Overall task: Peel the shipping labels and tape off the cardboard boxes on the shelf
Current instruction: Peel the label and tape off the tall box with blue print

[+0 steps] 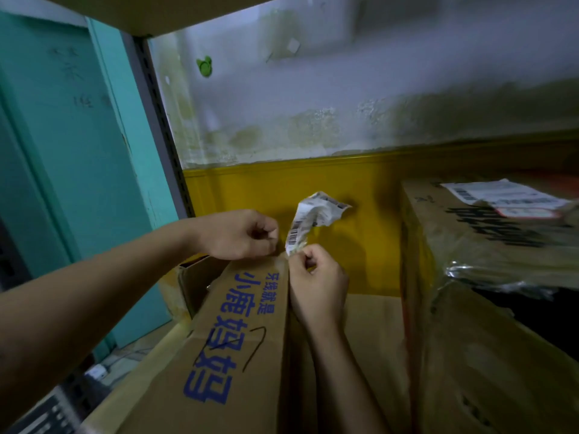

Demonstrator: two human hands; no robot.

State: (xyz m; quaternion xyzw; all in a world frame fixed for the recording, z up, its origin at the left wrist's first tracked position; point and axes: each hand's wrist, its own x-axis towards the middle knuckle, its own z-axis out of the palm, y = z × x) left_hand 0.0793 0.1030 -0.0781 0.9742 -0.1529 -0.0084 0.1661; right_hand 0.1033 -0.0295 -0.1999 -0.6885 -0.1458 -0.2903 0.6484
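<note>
Pinching a crumpled white label (313, 216), right hand (317, 288) hovers beside the cardboard box (228, 346); left hand (238, 234) grip unclear.

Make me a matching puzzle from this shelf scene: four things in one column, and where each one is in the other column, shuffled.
Things:
1. crumpled white barcode label
2. flat white shipping label
3. small green round clip
4. brown cardboard box with blue lettering

Places:
A. on the white wall
B. pinched by the right hand
C. just under the left hand
D. stuck atop the tall cardboard box at right

Pairs: 1-B, 2-D, 3-A, 4-C.
</note>
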